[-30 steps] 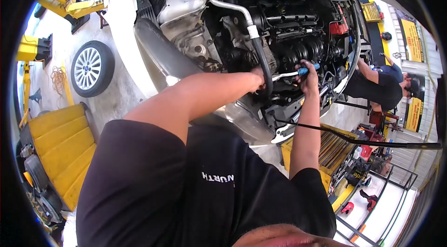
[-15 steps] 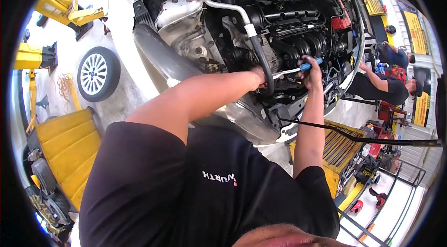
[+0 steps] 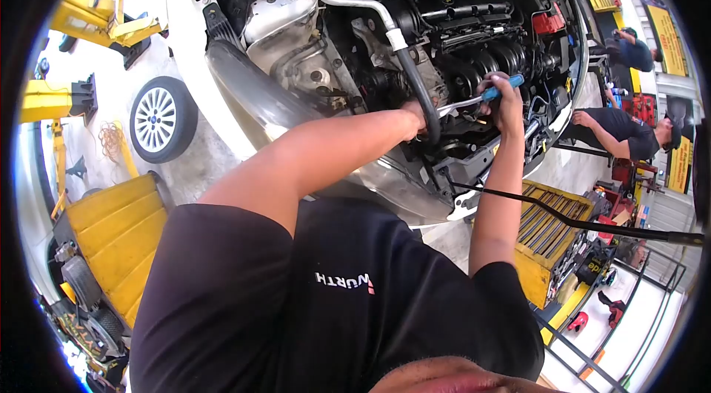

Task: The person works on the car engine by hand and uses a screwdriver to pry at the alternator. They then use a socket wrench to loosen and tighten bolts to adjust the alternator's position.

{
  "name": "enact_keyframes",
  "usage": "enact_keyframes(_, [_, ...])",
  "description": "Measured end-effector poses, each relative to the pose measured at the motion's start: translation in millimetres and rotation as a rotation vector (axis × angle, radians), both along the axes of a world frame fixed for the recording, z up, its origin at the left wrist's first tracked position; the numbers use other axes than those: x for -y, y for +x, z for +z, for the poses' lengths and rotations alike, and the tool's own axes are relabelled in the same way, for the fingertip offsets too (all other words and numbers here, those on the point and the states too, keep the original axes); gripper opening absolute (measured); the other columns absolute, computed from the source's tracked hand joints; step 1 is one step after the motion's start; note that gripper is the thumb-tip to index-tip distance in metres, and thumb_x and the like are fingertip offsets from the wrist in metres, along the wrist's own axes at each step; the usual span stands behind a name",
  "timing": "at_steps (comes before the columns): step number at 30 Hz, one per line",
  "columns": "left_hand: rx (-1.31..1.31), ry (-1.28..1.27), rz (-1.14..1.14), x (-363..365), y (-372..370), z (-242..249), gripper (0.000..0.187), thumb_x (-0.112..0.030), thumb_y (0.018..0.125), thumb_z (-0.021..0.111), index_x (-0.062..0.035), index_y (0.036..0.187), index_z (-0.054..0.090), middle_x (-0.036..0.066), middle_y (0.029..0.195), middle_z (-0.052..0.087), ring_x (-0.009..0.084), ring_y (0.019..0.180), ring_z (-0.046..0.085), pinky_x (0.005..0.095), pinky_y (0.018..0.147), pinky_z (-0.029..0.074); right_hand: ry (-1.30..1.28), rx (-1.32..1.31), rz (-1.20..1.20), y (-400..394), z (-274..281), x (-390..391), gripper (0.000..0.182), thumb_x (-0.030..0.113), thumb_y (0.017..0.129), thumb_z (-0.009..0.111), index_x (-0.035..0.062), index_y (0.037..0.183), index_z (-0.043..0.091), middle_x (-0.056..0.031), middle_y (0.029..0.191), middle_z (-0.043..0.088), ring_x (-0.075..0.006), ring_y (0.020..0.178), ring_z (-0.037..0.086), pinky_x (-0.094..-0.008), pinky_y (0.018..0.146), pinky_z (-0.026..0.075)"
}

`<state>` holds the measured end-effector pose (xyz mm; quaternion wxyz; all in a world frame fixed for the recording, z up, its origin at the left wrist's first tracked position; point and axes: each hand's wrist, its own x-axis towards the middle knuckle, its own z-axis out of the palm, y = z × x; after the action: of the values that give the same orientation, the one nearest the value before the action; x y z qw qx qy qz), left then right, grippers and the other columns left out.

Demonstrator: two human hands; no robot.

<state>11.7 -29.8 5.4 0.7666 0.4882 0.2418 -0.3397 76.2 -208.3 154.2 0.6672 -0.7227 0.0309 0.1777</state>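
In the head view my right hand [image 3: 507,108] is closed around the blue handle of a screwdriver [image 3: 492,93]. Its silver shaft points left across the front of the engine [image 3: 474,11], towards my other hand. My left hand [image 3: 412,120] reaches low into the engine bay beside a thick black hose [image 3: 417,85]. The hose and engine parts hide most of its fingers, so I cannot see what they touch. Where the screwdriver's tip ends is also hidden near the hose.
A thin black rod [image 3: 548,206] slants across by my right forearm. The headlight [image 3: 248,82] and bumper edge lie under my left arm. A wheel [image 3: 163,120] and yellow ramp [image 3: 115,245] are left; a tool cart [image 3: 552,222] and two people [image 3: 622,130] are right.
The view has shifted slightly. My right hand has tilted a little with the screwdriver, its handle end now higher. My left hand stays by the hose. A person at right has moved their arms.
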Motion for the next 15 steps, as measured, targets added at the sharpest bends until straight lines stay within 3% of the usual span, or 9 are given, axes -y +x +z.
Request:
enact_keyframes(2, [-0.036, -0.084, -0.008, -4, -2, 0, 0.035, -0.048, 0.097, 0.062, -0.0134, 0.09, 0.062, 0.003, 0.078, 0.067, 0.0212, 0.062, 0.069, 0.0327, 0.05, 0.055, 0.116, -0.152, -0.181, 6, -17, 7, 0.029, 0.028, 0.094, 0.057, 0.0025, 0.108, 0.063, -0.0125, 0.086, 0.067, -0.0174, 0.048, 0.057, -0.0244, 0.041, 0.046])
enact_keyframes(4, [-0.069, -0.221, 0.009, -5, 1, 1, 0.035, -0.045, 0.102, 0.055, -0.0109, 0.104, 0.057, 0.005, 0.086, 0.066, 0.0256, 0.063, 0.07, 0.0397, 0.056, 0.062, 0.07, -0.096, -0.138, 8, -9, 4, 0.028, 0.027, 0.094, 0.058, 0.0023, 0.108, 0.063, -0.0119, 0.086, 0.068, -0.0173, 0.048, 0.058, -0.0238, 0.041, 0.045])
enact_keyframes(5, [-0.073, -0.224, 0.002, -3, -4, 4, 0.035, -0.045, 0.102, 0.055, -0.0109, 0.104, 0.057, 0.005, 0.086, 0.066, 0.0256, 0.063, 0.07, 0.0397, 0.056, 0.062, 0.023, -0.051, -0.095, 1, 4, -6, 0.028, 0.026, 0.094, 0.059, 0.002, 0.108, 0.064, -0.0113, 0.085, 0.068, -0.0172, 0.049, 0.059, -0.0232, 0.04, 0.045])
enact_keyframes(7, [0.008, -0.034, 0.04, -2, -5, 18, 0.031, -0.043, 0.102, 0.055, -0.0122, 0.106, 0.059, 0.004, 0.085, 0.064, 0.0241, 0.067, 0.071, 0.0373, 0.058, 0.062, -0.26, 0.023, 0.231, -16, 55, -46, 0.023, 0.025, 0.091, 0.067, 0.0023, 0.092, 0.069, -0.0066, 0.08, 0.07, -0.0122, 0.055, 0.062, -0.0231, 0.047, 0.047])
enact_keyframes(8, [-0.02, -0.211, 0.067, -7, -8, 9, 0.029, -0.042, 0.102, 0.057, -0.0132, 0.107, 0.061, 0.003, 0.085, 0.065, 0.0231, 0.068, 0.07, 0.0358, 0.061, 0.061, -0.4, 0.051, 0.389, -30, 73, -72, 0.021, 0.023, 0.089, 0.072, 0.0022, 0.09, 0.071, -0.0047, 0.077, 0.07, -0.0104, 0.056, 0.062, -0.0225, 0.049, 0.047])
enact_keyframes(9, [-0.026, -0.208, 0.061, -9, -11, 16, 0.029, -0.042, 0.102, 0.057, -0.0132, 0.107, 0.061, 0.003, 0.085, 0.065, 0.0231, 0.068, 0.07, 0.0358, 0.061, 0.061, -0.533, 0.081, 0.549, -40, 80, -90, 0.02, 0.022, 0.087, 0.076, 0.0021, 0.088, 0.073, -0.0028, 0.075, 0.069, -0.0087, 0.056, 0.061, -0.0219, 0.05, 0.046])
enact_keyframes(11, [0.153, -0.178, -0.058, -19, -12, 40, 0.03, -0.044, 0.1, 0.06, -0.0139, 0.1, 0.064, 0.002, 0.084, 0.064, 0.0207, 0.067, 0.069, 0.035, 0.062, 0.06, -0.506, 0.078, 0.633, -47, 75, -100, 0.02, 0.02, 0.082, 0.082, 0.003, 0.09, 0.075, -0.001, 0.072, 0.068, -0.0065, 0.057, 0.059, -0.0216, 0.053, 0.046])
enact_keyframes(13, [0.102, -0.197, 0.046, -3, -3, 7, 0.03, -0.043, 0.098, 0.063, -0.0125, 0.096, 0.065, 0.002, 0.081, 0.065, 0.0197, 0.066, 0.068, 0.0348, 0.059, 0.058, -0.34, 0.097, 0.396, -33, 58, -73, 0.022, 0.022, 0.089, 0.071, 0.0005, 0.087, 0.07, -0.0045, 0.073, 0.068, -0.01, 0.054, 0.06, -0.0224, 0.047, 0.047])
enact_keyframes(15, [-0.035, 0.045, 0.076, 1, -2, 4, 0.029, -0.04, 0.098, 0.064, -0.0107, 0.099, 0.067, 0.003, 0.079, 0.064, 0.021, 0.071, 0.069, 0.035, 0.058, 0.058, -0.095, 0.096, 0.098, -6, 24, -23, 0.025, 0.024, 0.092, 0.063, 0.0, 0.096, 0.065, -0.0095, 0.077, 0.068, -0.014, 0.05, 0.059, -0.0233, 0.041, 0.046])
